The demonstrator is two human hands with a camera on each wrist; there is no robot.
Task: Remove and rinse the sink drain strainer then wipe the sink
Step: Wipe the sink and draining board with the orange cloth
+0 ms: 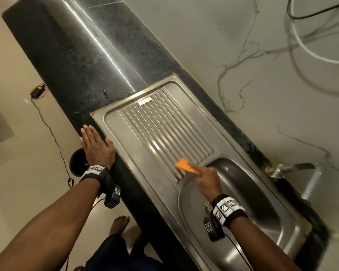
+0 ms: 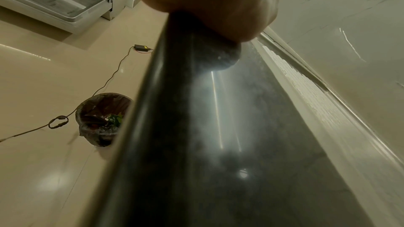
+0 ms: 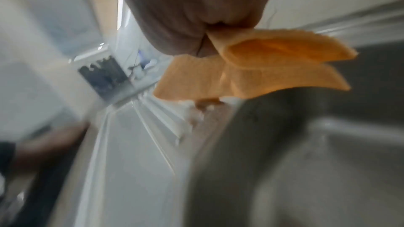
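Dark bench [image 1: 70,61] carries the flat, released left hand [image 1: 97,146]; right hand [image 1: 206,179] pinches an orange cloth [image 1: 185,165] over the sink [image 1: 249,194]. Only the left wrist view shows a bin's [image 2: 102,118] contents.

Head view steeply down; wrist views low along sink [image 1: 243,202].

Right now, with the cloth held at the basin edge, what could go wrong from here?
1. The right hand only pinches the orange cloth by one end; most of it hangs free, so a wipe may drag little of it over the steel.
2. The left hand lies flat at the counter edge; it could slip off.
3. The wrist cable trails over the wet sink.
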